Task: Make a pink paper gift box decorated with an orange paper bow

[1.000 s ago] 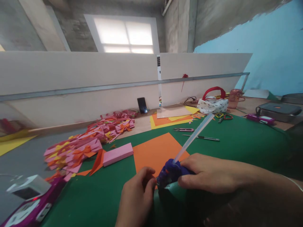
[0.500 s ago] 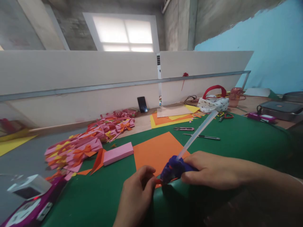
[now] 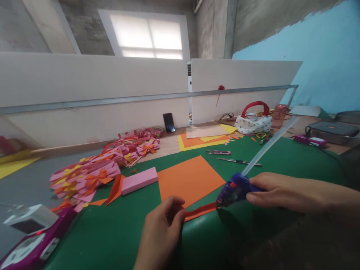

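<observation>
Two hands share one orange strip (image 3: pixel 200 211): left hand (image 3: pixel 161 234) pinches its end while right hand (image 3: pixel 277 187) grips the glue gun (image 3: pixel 234 186), nozzle at the strip's far end.

Right hand (image 3: pixel 277 187) slid glue gun (image 3: pixel 234 186) rightward along orange strip (image 3: pixel 200 212).

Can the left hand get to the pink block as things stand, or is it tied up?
Probably not freely. The left hand is pinching one end of the orange strip while the right hand runs the glue gun along it. The pink block lies close by over bare green mat, path unobstructed.
</observation>
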### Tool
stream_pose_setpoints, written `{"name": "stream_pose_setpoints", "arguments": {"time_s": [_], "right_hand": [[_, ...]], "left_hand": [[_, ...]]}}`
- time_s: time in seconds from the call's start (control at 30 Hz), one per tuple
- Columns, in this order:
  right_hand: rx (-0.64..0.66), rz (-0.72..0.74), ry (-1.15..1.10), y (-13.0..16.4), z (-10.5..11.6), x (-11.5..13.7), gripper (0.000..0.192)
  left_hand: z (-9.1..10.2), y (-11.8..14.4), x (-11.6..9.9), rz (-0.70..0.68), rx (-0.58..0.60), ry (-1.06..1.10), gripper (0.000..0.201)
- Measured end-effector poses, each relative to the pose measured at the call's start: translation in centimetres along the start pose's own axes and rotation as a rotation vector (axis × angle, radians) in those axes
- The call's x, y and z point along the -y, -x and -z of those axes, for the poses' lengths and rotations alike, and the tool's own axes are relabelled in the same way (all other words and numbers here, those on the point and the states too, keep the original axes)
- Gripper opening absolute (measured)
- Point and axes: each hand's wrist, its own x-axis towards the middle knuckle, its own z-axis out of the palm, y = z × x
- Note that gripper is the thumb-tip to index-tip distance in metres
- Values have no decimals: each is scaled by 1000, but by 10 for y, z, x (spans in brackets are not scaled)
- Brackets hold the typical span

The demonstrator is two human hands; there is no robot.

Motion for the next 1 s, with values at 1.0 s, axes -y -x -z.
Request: {"name": "stream_pose_setpoints", "arguments": {"time_s": [1.0], "right_hand": [[-147,-234,-309,35,11,-66,42]], "left_hand": [[-2,4,6,-155,-24,-96,16]]}}
